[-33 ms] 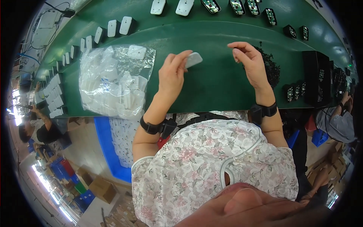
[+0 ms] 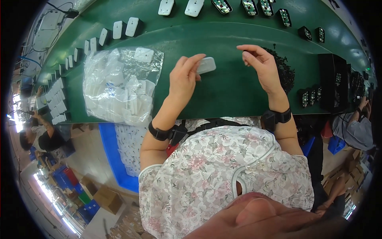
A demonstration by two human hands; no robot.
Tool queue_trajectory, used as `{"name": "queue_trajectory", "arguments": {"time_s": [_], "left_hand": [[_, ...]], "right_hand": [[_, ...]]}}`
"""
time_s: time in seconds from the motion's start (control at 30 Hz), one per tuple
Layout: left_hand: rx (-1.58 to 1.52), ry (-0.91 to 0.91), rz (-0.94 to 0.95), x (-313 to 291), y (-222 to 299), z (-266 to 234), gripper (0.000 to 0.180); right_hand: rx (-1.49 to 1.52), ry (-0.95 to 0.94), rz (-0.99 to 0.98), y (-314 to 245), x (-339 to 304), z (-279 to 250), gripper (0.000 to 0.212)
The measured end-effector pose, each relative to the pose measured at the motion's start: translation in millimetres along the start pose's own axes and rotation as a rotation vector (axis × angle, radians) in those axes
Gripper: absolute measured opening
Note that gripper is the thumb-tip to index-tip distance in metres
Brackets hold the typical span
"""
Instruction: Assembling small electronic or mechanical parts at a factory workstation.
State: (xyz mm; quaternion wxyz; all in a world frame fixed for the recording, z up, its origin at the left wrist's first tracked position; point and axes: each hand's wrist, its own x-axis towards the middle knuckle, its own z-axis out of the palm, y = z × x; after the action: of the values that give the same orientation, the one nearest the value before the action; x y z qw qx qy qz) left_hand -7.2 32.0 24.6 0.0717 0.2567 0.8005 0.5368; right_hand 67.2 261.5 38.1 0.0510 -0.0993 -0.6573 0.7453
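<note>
My left hand (image 2: 183, 77) is closed on one end of a white plastic cover (image 2: 207, 65), which sticks out to the right past the fingertips above the green table. Off to the right, my right hand (image 2: 262, 67) is raised with its thumb and curled fingers close together and the index finger reaching left. Whatever small thing its fingers may pinch is too small to make out. Just behind that hand lies a pile of small black parts (image 2: 285, 71), partly hidden by it. Left of my left hand rests a clear plastic bag (image 2: 115, 87) full of white covers, with one loose cover (image 2: 143, 55) on top.
Black housings with green circuit boards (image 2: 248, 7) stand along the far right edge of the green table (image 2: 223, 36). White-topped units (image 2: 132, 27) line its far left. A black box (image 2: 332, 79) stands at right. A blue bin (image 2: 113, 159) sits below. People work at both sides.
My left hand has shifted slightly right with the white cover, which is turned a little more face-up. My right hand has moved slightly left.
</note>
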Motion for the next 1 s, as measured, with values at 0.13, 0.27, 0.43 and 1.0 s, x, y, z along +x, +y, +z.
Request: {"name": "queue_trajectory", "arguments": {"time_s": [0.13,0.27,0.43,1.0], "left_hand": [[-0.120,-0.079,-0.138,5.5,11.6,16.5,0.020],[-0.134,-0.064,-0.019,11.7,22.7,27.4,0.020],[-0.155,-0.026,0.119,17.2,27.6,33.9,0.017],[-0.449,-0.110,-0.243,4.9,25.5,15.2,0.008]], "right_hand": [[-0.037,-0.006,-0.027,-2.7,-3.9,12.0,0.026],[-0.039,-0.024,-0.034,0.7,-6.6,18.6,0.013],[-0.092,-0.034,-0.042,-2.8,-7.1,27.5,0.012],[-0.714,0.029,-0.609,-3.0,-0.3,50.3,0.009]]}}
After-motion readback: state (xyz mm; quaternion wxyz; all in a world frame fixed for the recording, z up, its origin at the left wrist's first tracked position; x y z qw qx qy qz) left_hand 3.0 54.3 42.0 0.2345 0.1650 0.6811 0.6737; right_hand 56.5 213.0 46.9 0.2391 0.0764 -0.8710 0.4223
